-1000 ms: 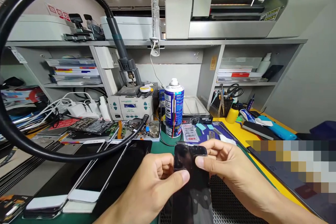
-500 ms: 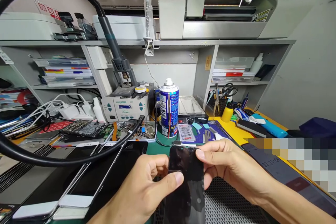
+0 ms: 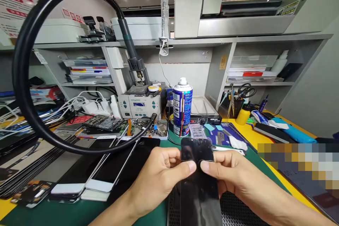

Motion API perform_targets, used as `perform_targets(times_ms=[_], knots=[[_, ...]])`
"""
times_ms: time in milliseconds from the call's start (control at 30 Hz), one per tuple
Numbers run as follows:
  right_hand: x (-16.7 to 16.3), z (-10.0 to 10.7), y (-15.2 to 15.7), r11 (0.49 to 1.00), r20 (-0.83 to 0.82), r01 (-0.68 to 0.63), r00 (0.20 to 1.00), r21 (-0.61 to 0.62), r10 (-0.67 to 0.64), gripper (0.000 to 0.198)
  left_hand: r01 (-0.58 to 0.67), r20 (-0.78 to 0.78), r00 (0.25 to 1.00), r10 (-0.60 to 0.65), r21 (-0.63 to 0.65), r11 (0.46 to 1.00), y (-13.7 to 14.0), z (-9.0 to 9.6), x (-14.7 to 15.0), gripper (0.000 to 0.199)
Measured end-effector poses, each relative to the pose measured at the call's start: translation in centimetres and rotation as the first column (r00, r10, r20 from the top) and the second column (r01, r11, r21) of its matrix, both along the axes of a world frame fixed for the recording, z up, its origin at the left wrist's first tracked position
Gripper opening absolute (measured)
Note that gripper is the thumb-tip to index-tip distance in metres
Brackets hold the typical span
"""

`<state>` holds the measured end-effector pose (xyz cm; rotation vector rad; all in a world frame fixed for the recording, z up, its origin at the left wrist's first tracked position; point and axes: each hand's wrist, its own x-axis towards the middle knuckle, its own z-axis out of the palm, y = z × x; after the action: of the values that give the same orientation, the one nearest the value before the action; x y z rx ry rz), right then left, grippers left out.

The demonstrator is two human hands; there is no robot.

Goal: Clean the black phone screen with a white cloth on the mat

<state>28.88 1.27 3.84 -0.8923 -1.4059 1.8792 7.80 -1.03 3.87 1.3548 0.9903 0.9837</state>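
A black phone screen (image 3: pixel 200 197) with a glossy, smudged face stands tilted in front of me, its lower end cut off by the bottom of the view. My left hand (image 3: pixel 159 178) grips its left edge near the top, the thumb lying on the glass. On the opposite edge my right hand (image 3: pixel 235 176) does the same, and the two thumb tips almost meet at the middle. The fingers behind the screen are hidden. Beneath it lies a dark perforated mat (image 3: pixel 238 212). A white stick-like tool (image 3: pixel 229 150) rests just beyond my right hand.
Behind the screen stands a blue spray can (image 3: pixel 182 109). Several phones and panels lie at left, under the looping black hose (image 3: pixel 23 77) of a soldering station (image 3: pixel 140 106). Open circuit boards (image 3: pixel 148 127) sit behind. A yellow bottle (image 3: pixel 243 114) and scissors (image 3: pixel 246 90) are at right.
My right thumb has moved from the screen's upper right corner down and inward over the glass. My left thumb stays on the face. The camera view has shifted to the left.
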Motion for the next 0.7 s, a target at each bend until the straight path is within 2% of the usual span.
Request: perform_targets(times_ms=[133, 267, 433, 633, 700], knots=[[-0.2, -0.3, -0.2, 1.000, 0.038, 0.006, 0.999, 0.006, -0.006, 0.037, 0.080, 0.039, 0.996, -0.078, -0.041, 0.996, -0.1, 0.1, 0.4, 0.039], [-0.1, 0.0, 0.0, 1.000, 0.069, 0.021, 0.997, 0.022, -0.022, 0.042, 0.125, -0.029, 0.992, -0.126, -0.030, 0.992, -0.2, -0.2, 0.5, 0.037], [0.4, 0.5, 0.4, 0.999, 0.091, 0.054, 0.994, 0.009, -0.054, 0.049, 0.154, -0.130, 0.979, -0.157, -0.035, 0.987, -0.3, -0.4, -0.2, 0.050], [0.9, 0.7, 0.7, 0.999, 0.088, 0.053, 0.995, -0.006, -0.052, 0.048, 0.267, -0.136, 0.954, -0.268, -0.020, 0.963, -0.6, 0.5, -0.8, 0.048], [0.9, 0.6, 0.8, 0.999, 0.095, 0.054, 0.994, 0.006, -0.054, 0.047, 0.259, -0.148, 0.955, -0.259, -0.021, 0.966, -0.7, 0.8, -0.8, 0.048]])
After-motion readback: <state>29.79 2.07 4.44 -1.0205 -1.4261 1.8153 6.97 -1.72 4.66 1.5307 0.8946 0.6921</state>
